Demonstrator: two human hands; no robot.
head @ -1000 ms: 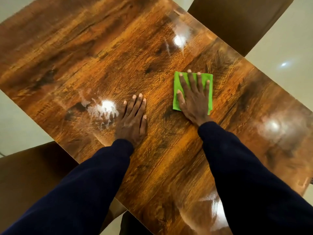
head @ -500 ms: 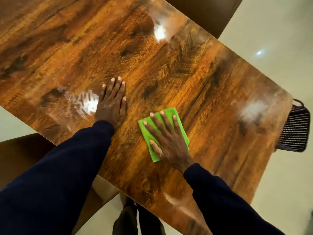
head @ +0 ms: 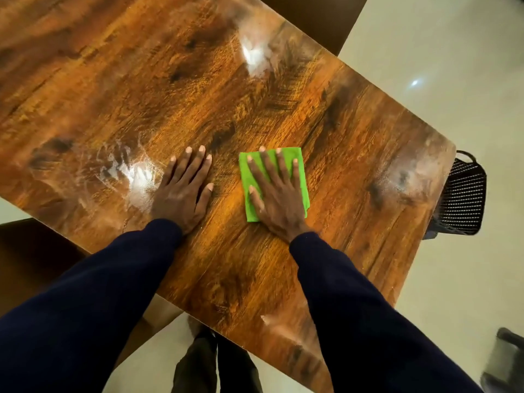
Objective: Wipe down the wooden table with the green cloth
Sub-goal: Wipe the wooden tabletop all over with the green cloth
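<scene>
The wiping step is in hand: the right hand (head: 279,199) presses the folded square green cloth (head: 297,168) flat on the glossy brown wooden table (head: 340,123), midway between its near and far edges. Its fingers (head: 268,165) lie straight and spread, gripping nothing. The left hand (head: 181,191) rests flat just beside it, fingers straight. The next move likely calls for an even-pressure sweep toward the whitish hazy patch (head: 397,180) by the right edge.

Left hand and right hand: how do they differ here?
The left hand rests bare on the glossy brown wooden table; the right hand presses the folded bright green cloth. Left fingers lie close together; right fingers spread wider. Both lie flat, fingers straight.
</scene>
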